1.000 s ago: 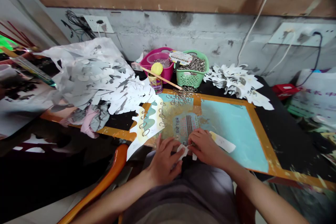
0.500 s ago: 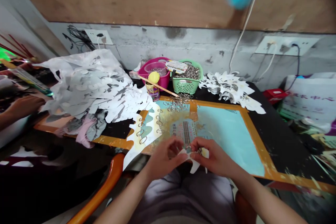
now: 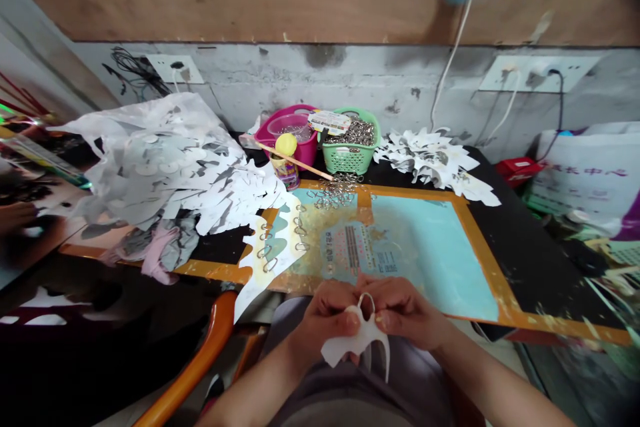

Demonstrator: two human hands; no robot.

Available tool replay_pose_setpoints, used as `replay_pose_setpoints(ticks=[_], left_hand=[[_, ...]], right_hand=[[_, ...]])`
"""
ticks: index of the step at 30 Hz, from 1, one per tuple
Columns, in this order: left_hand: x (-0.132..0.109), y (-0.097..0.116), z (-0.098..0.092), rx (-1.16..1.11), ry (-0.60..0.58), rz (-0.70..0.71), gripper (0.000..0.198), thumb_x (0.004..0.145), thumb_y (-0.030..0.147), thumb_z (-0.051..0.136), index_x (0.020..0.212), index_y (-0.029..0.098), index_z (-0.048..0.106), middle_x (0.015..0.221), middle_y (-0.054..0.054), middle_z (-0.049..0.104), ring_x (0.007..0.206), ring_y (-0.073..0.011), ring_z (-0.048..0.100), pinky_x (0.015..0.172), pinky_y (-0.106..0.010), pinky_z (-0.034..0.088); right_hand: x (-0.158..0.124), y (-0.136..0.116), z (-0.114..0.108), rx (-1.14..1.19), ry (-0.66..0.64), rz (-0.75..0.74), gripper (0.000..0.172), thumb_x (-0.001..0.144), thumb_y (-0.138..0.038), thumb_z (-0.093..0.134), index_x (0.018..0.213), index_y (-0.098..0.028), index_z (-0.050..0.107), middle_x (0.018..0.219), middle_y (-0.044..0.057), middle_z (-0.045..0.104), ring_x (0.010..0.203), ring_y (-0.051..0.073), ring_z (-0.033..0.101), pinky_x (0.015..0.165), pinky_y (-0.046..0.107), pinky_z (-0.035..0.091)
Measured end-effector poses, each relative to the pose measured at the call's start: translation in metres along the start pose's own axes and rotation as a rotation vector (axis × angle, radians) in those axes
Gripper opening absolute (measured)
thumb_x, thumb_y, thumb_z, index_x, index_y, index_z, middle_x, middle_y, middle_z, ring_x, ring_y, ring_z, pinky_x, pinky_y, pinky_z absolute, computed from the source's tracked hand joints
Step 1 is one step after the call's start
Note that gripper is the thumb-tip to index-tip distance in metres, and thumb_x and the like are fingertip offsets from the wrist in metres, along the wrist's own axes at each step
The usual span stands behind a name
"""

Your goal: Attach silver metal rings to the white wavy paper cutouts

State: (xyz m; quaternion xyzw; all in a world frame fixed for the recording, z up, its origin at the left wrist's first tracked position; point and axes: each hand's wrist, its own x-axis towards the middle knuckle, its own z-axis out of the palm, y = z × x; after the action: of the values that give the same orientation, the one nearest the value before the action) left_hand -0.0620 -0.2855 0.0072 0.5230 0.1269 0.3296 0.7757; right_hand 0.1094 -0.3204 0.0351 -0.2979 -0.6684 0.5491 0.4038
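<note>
Over my lap, my left hand [image 3: 327, 313] and my right hand [image 3: 406, 312] pinch a white cut-out piece [image 3: 356, 339] between thumbs and fingers, one at each side. A thin metal loop [image 3: 367, 296] stands up from the piece's top edge between my thumbs. The fingertips behind the piece are hidden. On the mat to the left lies a jagged white cut-out strip [image 3: 260, 272] with several metal loops [image 3: 264, 251] along it. Loose metal loops [image 3: 336, 192] are heaped at the mat's back edge.
Behind stand a pink basket [image 3: 305, 155] and a green basket [image 3: 345, 159] of metal loops, beside a small can [image 3: 286, 175] with a stick across it. White cut-outs [image 3: 170, 167] pile at left, more cut-outs [image 3: 433, 163] at right. A wooden chair arm [image 3: 213, 340] and another person's hand [image 3: 17, 217] are leftward.
Both hands have drawn down toward my lap and closer together. The white piece now faces up, with the metal loop upright on it. The view has shifted slightly.
</note>
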Motion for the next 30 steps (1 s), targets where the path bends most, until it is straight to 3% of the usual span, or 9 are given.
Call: replay_pose_setpoints(ticks=[3,6,9,11,16,22,24,27,30], left_hand=[[0.000,-0.011,0.005,-0.110,0.076,-0.063,0.054,0.070,0.060,0.074,0.046,0.015,0.059,0.040,-0.003,0.052,0.031,-0.0086,0.042,0.035,-0.021,0.029],[-0.002,-0.014,0.001,-0.181,0.139,-0.208,0.054,0.078,0.065,0.064,0.066,0.012,0.067,0.049,-0.006,0.060,0.035,-0.0124,0.051,0.035,-0.021,0.035],[-0.002,-0.004,-0.005,-0.024,0.102,-0.242,0.056,0.081,0.066,0.060,0.078,0.011,0.070,0.058,-0.007,0.065,0.045,-0.0147,0.057,0.042,-0.023,0.044],[-0.001,0.008,-0.004,0.138,0.046,-0.267,0.048,0.080,0.058,0.067,0.073,0.011,0.067,0.057,-0.005,0.063,0.047,-0.0124,0.055,0.046,-0.022,0.044],[0.003,0.027,0.004,0.249,-0.049,-0.264,0.047,0.085,0.054,0.064,0.065,0.011,0.064,0.056,-0.004,0.058,0.046,-0.0102,0.052,0.045,-0.020,0.043],[0.001,0.025,0.002,0.116,-0.026,-0.336,0.044,0.077,0.054,0.072,0.065,0.011,0.067,0.054,-0.004,0.060,0.040,-0.0092,0.052,0.034,-0.017,0.039],[0.000,0.023,0.000,0.109,-0.007,-0.344,0.043,0.076,0.053,0.073,0.066,0.011,0.068,0.053,-0.004,0.062,0.036,-0.0071,0.048,0.031,-0.015,0.031],[-0.002,0.021,0.001,0.098,-0.010,-0.315,0.042,0.076,0.053,0.074,0.068,0.011,0.072,0.052,-0.005,0.063,0.032,-0.0060,0.045,0.029,-0.015,0.024],[-0.006,0.018,0.005,0.036,-0.052,-0.253,0.045,0.075,0.056,0.073,0.064,0.013,0.074,0.050,-0.005,0.064,0.030,-0.0056,0.043,0.028,-0.016,0.021]], right_hand=[[-0.007,0.013,0.008,0.108,0.135,0.022,0.054,0.090,-0.064,0.054,0.058,-0.021,0.049,0.061,-0.001,0.049,0.061,0.015,0.042,0.080,0.035,0.042],[-0.013,0.019,0.010,0.168,0.214,0.050,0.048,0.094,-0.057,0.052,0.062,-0.020,0.053,0.063,0.001,0.055,0.063,0.017,0.049,0.072,0.033,0.042],[-0.018,0.014,0.009,0.017,0.301,0.046,0.044,0.097,-0.049,0.051,0.064,-0.020,0.056,0.066,0.004,0.057,0.072,0.019,0.053,0.077,0.034,0.041],[-0.020,0.012,0.009,-0.043,0.329,0.058,0.044,0.096,-0.049,0.052,0.064,-0.019,0.057,0.068,0.004,0.056,0.074,0.020,0.053,0.075,0.033,0.041],[-0.020,0.016,0.011,0.146,0.285,0.112,0.046,0.088,-0.063,0.057,0.076,-0.019,0.057,0.067,0.001,0.052,0.060,0.015,0.048,0.055,0.025,0.037],[-0.017,0.010,0.004,0.332,0.172,0.110,0.070,0.070,-0.087,0.053,0.081,-0.018,0.059,0.073,0.003,0.055,0.063,0.019,0.054,0.058,0.028,0.043],[-0.015,0.004,0.001,0.268,0.173,0.158,0.061,0.077,-0.079,0.057,0.079,-0.018,0.060,0.071,0.003,0.056,0.064,0.018,0.054,0.058,0.027,0.042],[-0.011,0.000,0.003,0.178,0.196,0.214,0.040,0.089,-0.053,0.062,0.072,-0.017,0.059,0.064,0.000,0.052,0.058,0.013,0.047,0.053,0.022,0.034],[-0.006,0.003,0.016,0.384,0.269,0.195,0.040,0.084,-0.048,0.070,0.063,-0.015,0.058,0.058,-0.002,0.047,0.051,0.009,0.036,0.048,0.022,0.026]])
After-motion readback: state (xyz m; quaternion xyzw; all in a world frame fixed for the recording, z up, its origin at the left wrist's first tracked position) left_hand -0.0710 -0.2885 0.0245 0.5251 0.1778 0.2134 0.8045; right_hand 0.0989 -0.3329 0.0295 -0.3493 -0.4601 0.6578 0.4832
